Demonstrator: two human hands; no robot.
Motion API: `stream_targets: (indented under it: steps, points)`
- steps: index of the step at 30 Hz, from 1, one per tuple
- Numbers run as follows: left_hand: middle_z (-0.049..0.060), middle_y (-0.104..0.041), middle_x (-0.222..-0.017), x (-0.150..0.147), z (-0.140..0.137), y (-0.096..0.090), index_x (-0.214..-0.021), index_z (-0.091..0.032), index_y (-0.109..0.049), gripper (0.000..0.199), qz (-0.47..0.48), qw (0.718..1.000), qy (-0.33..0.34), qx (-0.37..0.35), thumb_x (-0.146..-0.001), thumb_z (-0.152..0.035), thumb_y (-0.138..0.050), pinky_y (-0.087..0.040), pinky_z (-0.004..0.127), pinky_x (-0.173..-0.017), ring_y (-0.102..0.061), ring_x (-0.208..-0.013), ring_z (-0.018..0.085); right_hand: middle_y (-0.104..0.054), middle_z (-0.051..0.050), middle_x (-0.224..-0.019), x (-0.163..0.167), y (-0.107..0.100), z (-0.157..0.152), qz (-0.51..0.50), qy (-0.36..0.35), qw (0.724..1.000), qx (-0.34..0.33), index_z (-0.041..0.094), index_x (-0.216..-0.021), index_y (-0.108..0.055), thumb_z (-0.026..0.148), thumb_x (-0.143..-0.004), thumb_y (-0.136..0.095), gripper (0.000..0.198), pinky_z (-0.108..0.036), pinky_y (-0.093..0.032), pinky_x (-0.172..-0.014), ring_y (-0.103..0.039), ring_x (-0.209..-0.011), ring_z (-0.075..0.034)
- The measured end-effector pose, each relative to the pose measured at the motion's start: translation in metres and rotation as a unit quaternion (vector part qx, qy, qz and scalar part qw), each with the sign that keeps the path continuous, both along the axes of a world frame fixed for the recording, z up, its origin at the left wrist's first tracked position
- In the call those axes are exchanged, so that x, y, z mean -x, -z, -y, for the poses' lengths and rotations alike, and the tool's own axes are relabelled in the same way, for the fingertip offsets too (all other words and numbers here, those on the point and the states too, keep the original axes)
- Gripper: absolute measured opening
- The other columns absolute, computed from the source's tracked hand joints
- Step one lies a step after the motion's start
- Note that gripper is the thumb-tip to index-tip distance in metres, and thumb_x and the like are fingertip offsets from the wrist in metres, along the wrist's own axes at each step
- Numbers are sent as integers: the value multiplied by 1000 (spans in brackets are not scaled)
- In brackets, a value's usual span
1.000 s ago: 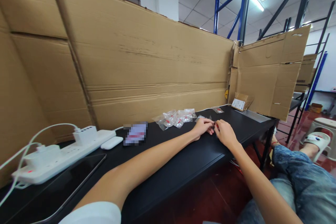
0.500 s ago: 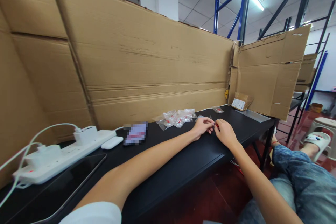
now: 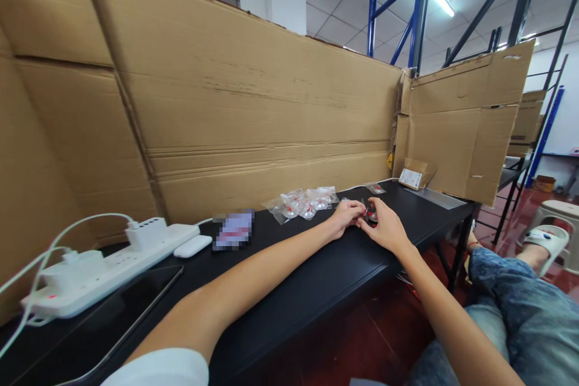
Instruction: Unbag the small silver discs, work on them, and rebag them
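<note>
Small reddish piece (image 3: 371, 215) between the hands at the table (image 3: 316, 286) could slip, since the right hand's (image 3: 386, 226) fingers stand wide around it and the left hand's (image 3: 347, 217) hold I cannot tell.

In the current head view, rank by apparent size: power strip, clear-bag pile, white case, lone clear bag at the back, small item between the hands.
1. Power strip
2. Clear-bag pile
3. White case
Unsure: lone clear bag and small item, which is partly hidden.
</note>
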State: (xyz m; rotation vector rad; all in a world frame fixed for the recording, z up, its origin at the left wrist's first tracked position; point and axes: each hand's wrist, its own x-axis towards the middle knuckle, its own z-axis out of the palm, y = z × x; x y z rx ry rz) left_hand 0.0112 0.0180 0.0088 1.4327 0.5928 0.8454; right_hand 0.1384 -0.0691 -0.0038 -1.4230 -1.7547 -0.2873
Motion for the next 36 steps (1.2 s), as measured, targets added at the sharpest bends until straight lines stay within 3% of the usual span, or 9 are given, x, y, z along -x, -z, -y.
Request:
stream_targets:
  steps: [7,14,18,25,28,31,36]
  points:
    - [-5,-48,-50,-2,-2,3,-71,-14,-55,6,1,1000,-8,-4,-71,-8,-56,-42,19,-43,-45,-40,6,-61,-5,-93,1,-2,3,19,5,1000,1,20,-98,-58,34,-82,-60,21,-27,-43,-75,-59,-83,-18]
    - [-4,-51,-57,-6,0,6,-78,-14,-56,6,-13,999,-30,-41,-75,-18,-61,-42,19,-41,-50,-45,8,-60,-6,-93,-2,2,-3,1,-3,1000,-13,19,-99,-57,27,-81,-59,21,-28,-44,-76,-59,-83,-19]
    - [-1,-56,-68,-6,3,8,-81,-15,-60,16,-27,991,-28,-128,-76,-30,-62,-42,19,-41,-53,-54,10,-61,-8,-94,-7,7,-10,-16,-17,1000,-18,18,-105,-55,25,-78,-59,28,-29,-45,-76,-59,-84,-20]
    - [0,-62,-74,-9,1,14,-80,-15,-64,9,-132,914,-105,-370,-72,-20,-65,-47,24,-65,-57,-69,13,-61,-7,-95,-7,6,-7,-14,-26,1000,-12,16,-108,-54,17,-73,-58,36,-29,-45,-75,-58,-82,-19]
    - [2,-65,-78,-7,-2,14,-81,-15,-66,10,-159,898,-163,-377,-79,-16,-56,-46,26,-72,-58,-74,14,-61,-8,-97,-4,2,-2,-8,-7,1000,-29,17,-108,-55,21,-78,-56,30,-28,-44,-74,-56,-81,-18]
    - [6,-67,-85,-5,-6,14,-83,-15,-68,16,-218,878,-228,-360,-82,-18,-52,-45,28,-77,-59,-80,17,-60,-7,-92,-3,-1,3,4,73,996,-43,18,-93,-58,20,-81,-51,14,-28,-41,-73,-55,-80,-18]
    - [14,-66,-99,-6,-4,13,-86,-13,-71,24,-378,802,-246,-391,-83,-23,-49,-42,34,-87,-58,-99,26,-58,-7,-75,-4,0,13,87,182,979,9,18,-70,-57,20,-80,-51,12,-31,-33,-68,-54,-76,-20]
